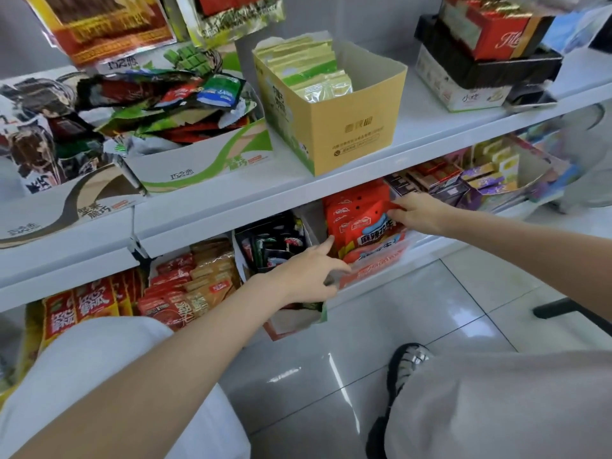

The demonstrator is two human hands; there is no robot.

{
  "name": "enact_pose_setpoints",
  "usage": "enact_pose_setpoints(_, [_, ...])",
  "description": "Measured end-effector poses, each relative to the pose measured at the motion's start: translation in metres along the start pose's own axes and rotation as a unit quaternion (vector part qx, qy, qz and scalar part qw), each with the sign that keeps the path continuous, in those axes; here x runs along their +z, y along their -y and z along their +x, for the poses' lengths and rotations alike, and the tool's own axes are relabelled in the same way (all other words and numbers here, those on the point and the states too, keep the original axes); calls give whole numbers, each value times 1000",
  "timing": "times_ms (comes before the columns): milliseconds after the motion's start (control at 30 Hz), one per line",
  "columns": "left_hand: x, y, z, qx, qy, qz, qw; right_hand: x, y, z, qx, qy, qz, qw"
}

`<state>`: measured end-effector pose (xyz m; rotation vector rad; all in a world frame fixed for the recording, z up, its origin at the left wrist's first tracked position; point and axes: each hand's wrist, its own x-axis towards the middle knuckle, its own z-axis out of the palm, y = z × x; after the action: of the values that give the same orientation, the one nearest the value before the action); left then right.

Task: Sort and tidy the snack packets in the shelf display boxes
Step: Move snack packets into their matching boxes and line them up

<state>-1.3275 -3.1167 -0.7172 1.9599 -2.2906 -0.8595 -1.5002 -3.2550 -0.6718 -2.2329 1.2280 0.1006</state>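
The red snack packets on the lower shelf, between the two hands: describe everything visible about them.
The red snack packets are glossy, flat pouches with white and blue print, each with a small hang hole near the top. They stand upright in a row, front to back, in a red display box on the lower shelf, right of a black box. The right hand grips their right edge near the top; the left hand rests spread at the box's left front corner, its forefinger touching the front packet.
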Motion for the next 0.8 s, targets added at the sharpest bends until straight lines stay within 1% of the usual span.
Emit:
enact_pose_setpoints(67, [-1,1,-5,-9,6,-10,1000,4,1,0,-12,7,1,1000])
enact_pose_setpoints(133, [1,-2,-8,-10,18,-9,1000,4,-2,1,-18,1,27,999])
enact_pose_setpoints(233, [2,-6,-9,-8,28,-9,1000,-2,-4,-1,-7,-23,117,993])
enact_pose_setpoints(267, [2,-5,-9,-7,28,-11,1000,-1,-4,-1,-7,-24,131,991])
enact_pose_setpoints(300, [2,-4,-8,-3,25,-15,1000,0,-3,-3,-11,-17,114,993])
enact_pose_setpoints(400, [4,0,-4,14,13,-30,999,10,5,-8,-40,2,14,999])
enact_pose_setpoints(500, [7,1,-3,12,9,-31,999,14,11,-6,-40,-8,-28,999])
enact_pose_setpoints(667, [-3,-5,-13,-11,-24,-56,998,17,11,-2,-17,37,-23,999])
enact_pose_setpoints(733, [-7,-8,-15,-19,-61,-111,992,12,9,-2,-21,48,-4,999])
enact_pose_setpoints(800, [-9,-13,-12,-49,-113,-200,972,3,3,-6,-41,57,5,998])
